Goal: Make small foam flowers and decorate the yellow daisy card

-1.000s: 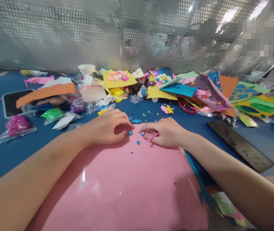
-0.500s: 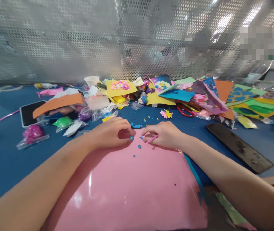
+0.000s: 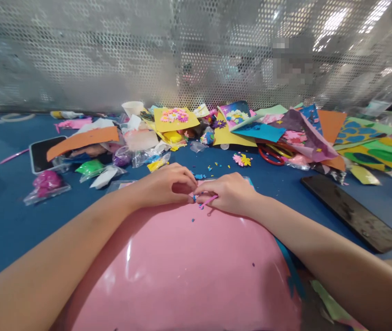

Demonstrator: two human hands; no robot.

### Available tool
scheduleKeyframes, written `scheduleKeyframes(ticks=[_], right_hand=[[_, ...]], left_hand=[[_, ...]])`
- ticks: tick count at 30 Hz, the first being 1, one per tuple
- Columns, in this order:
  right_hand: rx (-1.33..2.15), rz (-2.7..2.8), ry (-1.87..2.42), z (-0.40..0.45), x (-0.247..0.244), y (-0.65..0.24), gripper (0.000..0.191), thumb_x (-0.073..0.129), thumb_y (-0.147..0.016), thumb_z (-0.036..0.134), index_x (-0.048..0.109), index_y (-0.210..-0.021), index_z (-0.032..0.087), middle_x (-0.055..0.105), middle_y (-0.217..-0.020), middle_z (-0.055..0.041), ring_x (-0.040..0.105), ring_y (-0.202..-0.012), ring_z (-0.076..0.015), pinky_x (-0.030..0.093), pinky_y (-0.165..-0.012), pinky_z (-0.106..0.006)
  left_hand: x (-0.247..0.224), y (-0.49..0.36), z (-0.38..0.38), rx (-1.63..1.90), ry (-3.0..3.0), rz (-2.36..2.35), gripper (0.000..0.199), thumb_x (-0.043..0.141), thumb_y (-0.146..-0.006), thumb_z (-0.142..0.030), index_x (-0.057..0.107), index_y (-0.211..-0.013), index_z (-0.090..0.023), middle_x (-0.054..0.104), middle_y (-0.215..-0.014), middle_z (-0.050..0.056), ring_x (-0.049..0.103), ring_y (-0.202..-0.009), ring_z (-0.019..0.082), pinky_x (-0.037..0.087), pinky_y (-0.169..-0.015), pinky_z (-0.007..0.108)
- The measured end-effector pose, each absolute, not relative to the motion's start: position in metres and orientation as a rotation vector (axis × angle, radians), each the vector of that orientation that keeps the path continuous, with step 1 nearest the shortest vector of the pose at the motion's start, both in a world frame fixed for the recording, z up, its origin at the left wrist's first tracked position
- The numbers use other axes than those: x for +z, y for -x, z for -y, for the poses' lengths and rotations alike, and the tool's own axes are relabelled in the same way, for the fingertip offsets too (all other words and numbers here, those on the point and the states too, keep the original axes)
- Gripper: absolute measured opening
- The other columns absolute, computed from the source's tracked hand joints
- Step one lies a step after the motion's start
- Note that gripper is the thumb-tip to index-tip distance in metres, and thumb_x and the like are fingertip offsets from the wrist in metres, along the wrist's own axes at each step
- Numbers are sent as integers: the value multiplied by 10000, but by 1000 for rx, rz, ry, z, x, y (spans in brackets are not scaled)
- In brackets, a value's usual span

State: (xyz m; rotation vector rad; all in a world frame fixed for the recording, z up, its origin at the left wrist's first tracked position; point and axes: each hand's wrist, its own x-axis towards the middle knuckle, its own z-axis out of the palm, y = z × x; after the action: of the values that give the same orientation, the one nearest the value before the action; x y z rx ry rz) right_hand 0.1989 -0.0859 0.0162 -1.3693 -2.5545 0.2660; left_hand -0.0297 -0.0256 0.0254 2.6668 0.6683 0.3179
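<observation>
Over the far edge of a glossy pink sheet [image 3: 189, 266], my left hand [image 3: 166, 185] is closed in a pinch on a tiny blue clay flower [image 3: 194, 198]. My right hand [image 3: 232, 193] meets it there, fingertips close against the same piece. A thin pink stick [image 3: 209, 201] is tucked in the right fingers and slants down towards the sheet. Just below lies a small blue crumb [image 3: 193, 220]. Beyond the fingers are more blue clay bits [image 3: 200, 176]. The fingertips partly hide the flower.
A dark phone [image 3: 352, 214] lies to the right, another phone [image 3: 46, 154] to the left. Bagged clay, magenta [image 3: 47, 183] and green [image 3: 90, 167], sits at left. Colourful paper crafts [image 3: 175, 118] and red-handled scissors [image 3: 269, 156] line the back, before a perforated metal panel [image 3: 140, 55].
My right hand has moved left, and its fingertips now meet my left hand at the blue flower. The view has shifted slightly.
</observation>
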Motion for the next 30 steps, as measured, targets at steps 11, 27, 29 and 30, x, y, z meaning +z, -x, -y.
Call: scheduleKeyframes(ticks=[11,27,29,30], right_hand=[[405,2398,1406,90,22,-204,255,647,-926,387,766,-1146,340,764,-786,31,598,-650,-123,310,-594,-237],[680,2266,1554,85,25,-212,284,680,-842,257,781,-1102,309,789,-906,13,668,-764,-148,422,-673,-245],[793,2156,1531,85,24,-211,270,683,-842,276,784,-1093,271,797,-958,-15,687,-800,-162,464,-693,-257],[855,2097,1495,85,24,-210,258,676,-851,289,783,-1082,245,797,-961,-31,693,-812,-166,482,-702,-261]], left_hand=[[25,33,25,288,-2613,-689,285,666,-898,-467,743,-1079,-261,709,-1212,24,603,-1136,209,410,-1024,353],[18,25,32,696,-2649,-634,203,693,-915,-434,752,-971,-248,740,-1079,22,640,-1038,196,464,-950,343],[19,24,33,817,-2707,-612,231,677,-933,-455,747,-965,-237,734,-1076,33,641,-1024,196,467,-938,344],[20,23,34,856,-2733,-593,240,667,-942,-459,744,-962,-233,734,-1066,36,643,-1015,195,468,-929,343]])
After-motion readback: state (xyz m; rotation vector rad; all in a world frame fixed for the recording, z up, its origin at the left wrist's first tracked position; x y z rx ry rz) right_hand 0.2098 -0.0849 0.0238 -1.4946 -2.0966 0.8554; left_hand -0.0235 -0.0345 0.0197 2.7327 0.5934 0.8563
